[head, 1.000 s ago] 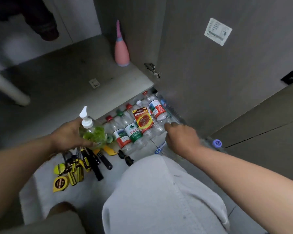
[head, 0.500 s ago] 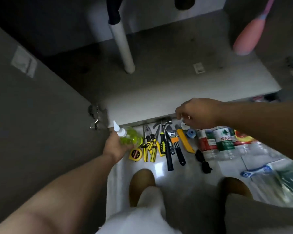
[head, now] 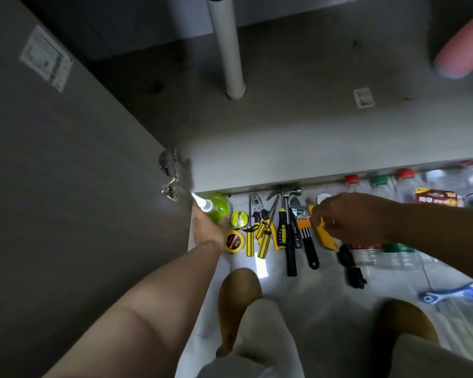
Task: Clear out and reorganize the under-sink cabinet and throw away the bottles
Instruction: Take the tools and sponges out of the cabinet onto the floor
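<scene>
The left hand is gripping a translucent green plastic bottle with a white pump nozzle, its fingers wrapped round the body. It is holding the bottle at the front edge of the grey under-sink cabinet floor, at 3 o'clock of the metal door hinge. The nozzle is pointing toward 10 o'clock.

The right hand is hovering over the row of hand tools. Its fingers are curling downward above an orange-holdered set of black hex keys and a yellow utility knife. They appear to be just clear of the hex keys; whether they are pinching anything cannot be told.

The tools are lying side by side on the pale tiled floor:
- yellow round tape measures, just at 3 o'clock of the left hand;
- yellow-and-black striped screwdrivers;
- a black-handled hammer.

Clear plastic water bottles with red and green caps are lying in a row at 3 o'clock of the tools, with the right forearm crossing over them. A white vertical drain pipe is standing on the cabinet floor at 12 o'clock. The open grey cabinet door is filling the 9 o'clock side.
</scene>
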Action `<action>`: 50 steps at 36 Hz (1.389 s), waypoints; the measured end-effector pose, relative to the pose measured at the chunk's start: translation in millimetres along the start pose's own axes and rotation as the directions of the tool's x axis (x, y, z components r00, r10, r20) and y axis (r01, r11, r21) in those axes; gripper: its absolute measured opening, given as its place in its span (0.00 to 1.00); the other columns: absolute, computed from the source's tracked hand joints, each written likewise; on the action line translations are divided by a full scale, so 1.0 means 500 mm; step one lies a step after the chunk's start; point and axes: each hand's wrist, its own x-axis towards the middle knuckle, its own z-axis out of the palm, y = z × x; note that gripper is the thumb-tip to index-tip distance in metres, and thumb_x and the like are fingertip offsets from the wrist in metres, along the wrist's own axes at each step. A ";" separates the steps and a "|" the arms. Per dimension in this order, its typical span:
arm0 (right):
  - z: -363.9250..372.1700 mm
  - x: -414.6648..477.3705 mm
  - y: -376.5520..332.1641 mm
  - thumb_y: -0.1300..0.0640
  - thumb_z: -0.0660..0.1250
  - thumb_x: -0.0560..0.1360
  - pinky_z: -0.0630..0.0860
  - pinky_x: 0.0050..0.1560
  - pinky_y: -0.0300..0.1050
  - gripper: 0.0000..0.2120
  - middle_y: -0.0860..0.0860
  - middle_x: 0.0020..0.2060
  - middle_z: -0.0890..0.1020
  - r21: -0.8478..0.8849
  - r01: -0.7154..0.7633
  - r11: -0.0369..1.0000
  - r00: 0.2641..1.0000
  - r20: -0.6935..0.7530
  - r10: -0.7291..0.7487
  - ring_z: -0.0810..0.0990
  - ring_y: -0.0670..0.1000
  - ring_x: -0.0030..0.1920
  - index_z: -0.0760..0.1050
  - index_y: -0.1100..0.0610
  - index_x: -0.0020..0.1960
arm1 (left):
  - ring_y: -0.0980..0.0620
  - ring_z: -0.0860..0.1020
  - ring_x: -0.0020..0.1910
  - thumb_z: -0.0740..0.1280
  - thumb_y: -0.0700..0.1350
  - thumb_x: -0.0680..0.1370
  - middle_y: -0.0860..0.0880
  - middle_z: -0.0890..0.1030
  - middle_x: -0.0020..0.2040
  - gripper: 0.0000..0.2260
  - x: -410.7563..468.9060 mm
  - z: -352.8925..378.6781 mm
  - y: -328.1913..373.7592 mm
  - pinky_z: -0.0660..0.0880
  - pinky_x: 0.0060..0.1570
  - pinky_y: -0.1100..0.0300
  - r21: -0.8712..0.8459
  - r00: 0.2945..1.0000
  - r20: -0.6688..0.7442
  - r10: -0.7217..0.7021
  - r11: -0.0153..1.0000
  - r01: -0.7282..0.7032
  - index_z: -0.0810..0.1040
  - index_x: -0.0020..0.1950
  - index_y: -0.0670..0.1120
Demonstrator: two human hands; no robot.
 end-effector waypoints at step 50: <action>-0.360 -0.035 0.594 0.59 0.64 0.76 0.71 0.67 0.49 0.36 0.60 0.71 0.67 0.612 -0.386 0.690 0.280 -0.635 0.720 0.74 0.62 0.65 0.53 0.51 0.81 | 0.51 0.77 0.43 0.71 0.30 0.75 0.48 0.77 0.45 0.13 -0.029 0.368 0.685 0.71 0.42 0.73 -0.318 0.472 0.395 0.788 0.599 -0.735 0.75 0.54 0.44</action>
